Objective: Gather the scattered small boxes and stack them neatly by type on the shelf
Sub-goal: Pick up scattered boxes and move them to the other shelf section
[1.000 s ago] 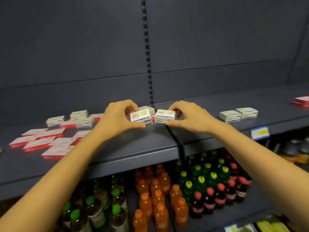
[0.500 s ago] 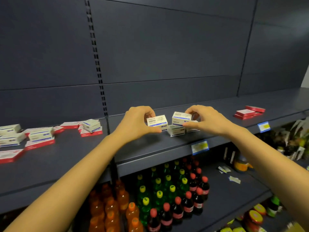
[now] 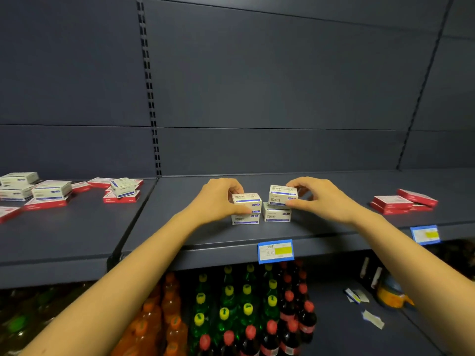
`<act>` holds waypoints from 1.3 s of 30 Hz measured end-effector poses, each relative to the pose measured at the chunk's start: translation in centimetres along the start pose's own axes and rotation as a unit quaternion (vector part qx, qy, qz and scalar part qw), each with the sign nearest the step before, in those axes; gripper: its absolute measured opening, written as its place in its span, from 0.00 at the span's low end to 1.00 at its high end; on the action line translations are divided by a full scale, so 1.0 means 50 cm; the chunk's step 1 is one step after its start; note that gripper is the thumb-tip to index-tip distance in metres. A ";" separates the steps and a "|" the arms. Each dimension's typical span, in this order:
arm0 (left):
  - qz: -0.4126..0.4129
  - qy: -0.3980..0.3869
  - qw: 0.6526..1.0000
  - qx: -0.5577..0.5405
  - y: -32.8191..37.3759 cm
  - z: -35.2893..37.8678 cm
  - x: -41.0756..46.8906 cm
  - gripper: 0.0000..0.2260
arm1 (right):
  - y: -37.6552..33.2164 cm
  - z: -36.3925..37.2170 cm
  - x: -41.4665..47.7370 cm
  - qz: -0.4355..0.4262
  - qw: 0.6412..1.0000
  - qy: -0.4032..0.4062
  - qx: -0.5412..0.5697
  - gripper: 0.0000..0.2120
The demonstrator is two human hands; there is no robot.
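Observation:
My left hand [image 3: 218, 201] grips a white box with blue print [image 3: 248, 200] that rests on a second white box [image 3: 245, 219] on the dark shelf [image 3: 334, 227]. My right hand [image 3: 318, 197] pinches another white box [image 3: 282, 195], set slightly askew on top of a fourth white box [image 3: 277, 214]. The two short stacks stand side by side, almost touching. More white boxes [image 3: 51, 190] and flat red boxes [image 3: 120, 197] lie scattered on the left shelf section. A small pile of red boxes [image 3: 403, 201] lies to the right.
Blue price tags [image 3: 275, 251] hang on the shelf's front edge. Below stand rows of orange, green and dark drink bottles [image 3: 246, 309]. A slotted upright [image 3: 151, 98] divides the back panel. Loose paper tags [image 3: 357, 296] lie on the lower right shelf.
Both hands carried their white boxes rightward along the shelf and lowered them onto the two boxes lying there. The view shifted right with them.

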State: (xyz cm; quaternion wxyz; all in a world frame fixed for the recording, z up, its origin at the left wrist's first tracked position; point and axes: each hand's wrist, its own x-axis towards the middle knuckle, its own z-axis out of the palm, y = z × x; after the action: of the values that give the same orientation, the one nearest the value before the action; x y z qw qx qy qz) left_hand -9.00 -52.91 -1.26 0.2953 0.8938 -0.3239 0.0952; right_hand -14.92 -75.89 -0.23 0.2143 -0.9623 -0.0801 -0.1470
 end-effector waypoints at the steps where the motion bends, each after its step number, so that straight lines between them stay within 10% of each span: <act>1: -0.006 -0.001 1.000 -0.002 0.000 0.002 0.001 0.16 | 0.004 0.004 0.004 -0.009 1.000 -0.004 0.003 0.17; 9: -0.036 0.061 0.997 0.012 -0.013 -0.024 -0.028 0.18 | 0.005 0.018 0.029 -0.056 0.996 0.007 -0.075 0.27; 26: -0.225 0.144 0.951 0.156 -0.214 -0.258 -0.308 0.11 | -0.363 0.220 0.157 -0.264 0.964 -0.005 -0.037 0.15; 39: -0.193 0.144 0.953 0.181 -0.425 -0.427 -0.353 0.11 | -0.527 0.376 0.313 -0.026 0.999 -0.009 -0.037 0.34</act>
State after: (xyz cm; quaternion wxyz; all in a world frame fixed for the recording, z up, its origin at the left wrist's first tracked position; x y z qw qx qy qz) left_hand -8.70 -18.00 -0.29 0.1849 0.9544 -0.0762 0.2215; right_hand -1.20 -42.69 -1.27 0.1740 -0.9685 -0.1020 -0.1463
